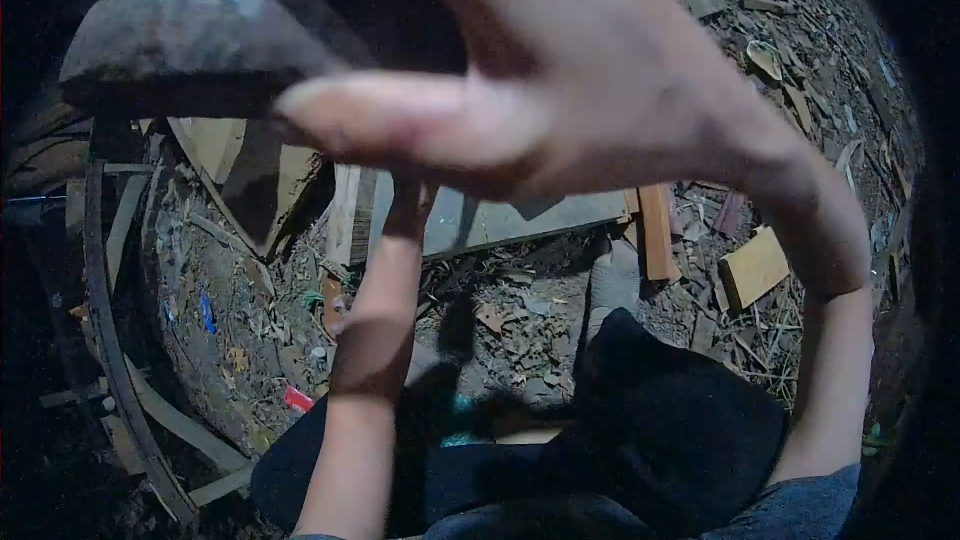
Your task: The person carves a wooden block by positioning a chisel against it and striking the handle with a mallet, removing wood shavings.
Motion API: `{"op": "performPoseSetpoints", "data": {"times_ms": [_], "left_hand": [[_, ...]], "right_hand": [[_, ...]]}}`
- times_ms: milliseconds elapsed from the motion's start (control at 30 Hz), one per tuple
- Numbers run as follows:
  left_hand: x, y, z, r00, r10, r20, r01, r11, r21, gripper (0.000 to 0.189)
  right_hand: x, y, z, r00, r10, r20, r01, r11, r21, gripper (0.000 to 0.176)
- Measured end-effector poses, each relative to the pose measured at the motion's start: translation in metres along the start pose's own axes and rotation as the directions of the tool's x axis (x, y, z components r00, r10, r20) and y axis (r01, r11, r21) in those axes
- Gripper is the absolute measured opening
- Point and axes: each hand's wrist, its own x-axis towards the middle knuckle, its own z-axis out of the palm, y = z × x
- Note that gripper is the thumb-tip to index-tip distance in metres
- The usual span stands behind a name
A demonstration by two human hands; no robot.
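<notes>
My right hand [570,90] is raised close to the camera and blurred, with its thumb stretched left. It is closed on a dark grey piece [190,25] with a rounded upper edge, a straight dark lower edge and a worn, shiny surface; its exact kind does not show. The curled fingers are mostly out of view at the top. My left hand [412,202] reaches forward below and behind the right one, which hides its fingers. Beneath both hands lies a flat grey board [540,225] on the ground.
Wood chips and scraps [530,330] cover the ground. A wooden block [757,265] and an orange-brown strip of wood [656,230] lie at the right. A curved dark band [105,300] stands at the left. A shoe [613,285] rests by the board.
</notes>
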Motion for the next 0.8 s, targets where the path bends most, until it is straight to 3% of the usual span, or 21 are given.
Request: {"op": "performPoseSetpoints", "data": {"times_ms": [33,67,133,267,333,367,400,467,500,533,567,600,633,667,700,733,767,800], "left_hand": [[0.002,0.002,-0.002,1.0,-0.002,0.007,0.002,1.0,-0.004,0.033],[0.004,0.003,-0.005,1.0,-0.001,0.013,0.001,1.0,-0.006,0.033],[0.01,0.004,-0.008,0.999,0.006,0.032,-0.006,1.0,-0.017,0.033],[-0.004,0.012,0.003,0.996,-0.042,0.082,0.048,0.996,-0.07,0.034],[-0.005,0.013,0.001,0.993,-0.062,0.098,0.07,0.995,-0.074,0.034],[-0.003,0.012,-0.002,0.992,-0.064,0.109,0.072,0.995,-0.072,0.034],[0.001,0.012,-0.004,0.991,-0.059,0.12,0.068,0.995,-0.075,0.035],[0.008,0.014,-0.003,0.988,-0.054,0.143,0.067,0.994,-0.09,0.035],[0.018,0.008,0.0,0.996,-0.08,0.049,0.089,0.97,-0.225,0.03],[0.032,0.007,0.003,0.992,-0.122,-0.043,0.099,0.929,-0.358,0.025],[0.057,0.036,-0.003,0.922,-0.384,-0.045,0.283,0.751,-0.596,0.018],[0.078,0.061,-0.01,0.791,-0.611,0.023,0.395,0.482,-0.782,0.014],[0.081,0.056,-0.015,0.787,-0.616,0.025,0.402,0.482,-0.778,0.014],[0.089,0.046,-0.023,0.796,-0.597,0.102,0.386,0.371,-0.844,0.015],[0.093,0.04,-0.027,0.805,-0.566,0.176,0.371,0.249,-0.895,0.018],[0.093,0.041,-0.025,0.805,-0.566,0.179,0.373,0.248,-0.894,0.018],[0.092,0.043,-0.024,0.842,-0.522,0.14,0.364,0.356,-0.86,0.019],[0.09,0.045,-0.022,0.876,-0.47,0.106,0.346,0.461,-0.817,0.02]], "right_hand": [[-0.006,0.002,0.0,0.999,-0.017,0.028,0.018,0.999,-0.026,0.051],[-0.006,-0.006,-0.009,0.882,0.275,0.383,-0.186,0.949,-0.253,0.039],[-0.01,0.011,0.005,0.936,0.149,0.32,-0.11,0.985,-0.135,0.041],[-0.013,0.008,0.003,0.95,0.163,0.266,-0.167,0.986,-0.01,0.048],[-0.015,0.007,0.01,0.998,0.047,0.039,-0.051,0.993,0.11,0.052],[-0.016,0.003,-0.003,0.913,0.235,0.334,-0.202,0.97,-0.133,0.053],[-0.019,0.012,-0.002,0.841,0.326,0.432,-0.264,0.944,-0.197,0.059],[-0.015,0.021,-0.004,0.836,0.36,0.415,-0.365,0.928,-0.07,0.065],[-0.021,0.035,0.002,0.888,0.32,0.33,-0.357,0.932,0.057,0.078],[-0.019,0.027,-0.008,0.801,0.426,0.421,-0.557,0.787,0.265,0.083],[-0.024,0.033,-0.009,0.792,0.406,0.456,-0.597,0.672,0.438,0.066],[-0.03,0.039,-0.011,0.787,0.381,0.486,-0.617,0.519,0.592,0.05],[-0.034,0.04,-0.016,0.751,0.424,0.505,-0.656,0.404,0.637,0.046],[-0.036,0.039,-0.02,0.715,0.462,0.525,-0.68,0.286,0.675,0.043],[-0.04,0.035,-0.012,0.827,0.514,0.226,-0.542,0.627,0.559,0.038],[-0.043,0.033,-0.004,0.9,0.429,-0.075,-0.389,0.871,0.3,0.035],[-0.041,0.035,-0.014,0.899,0.431,-0.075,-0.392,0.87,0.3,0.035],[-0.036,0.037,-0.034,0.682,0.647,0.34,-0.612,0.251,0.75,0.037]]}}
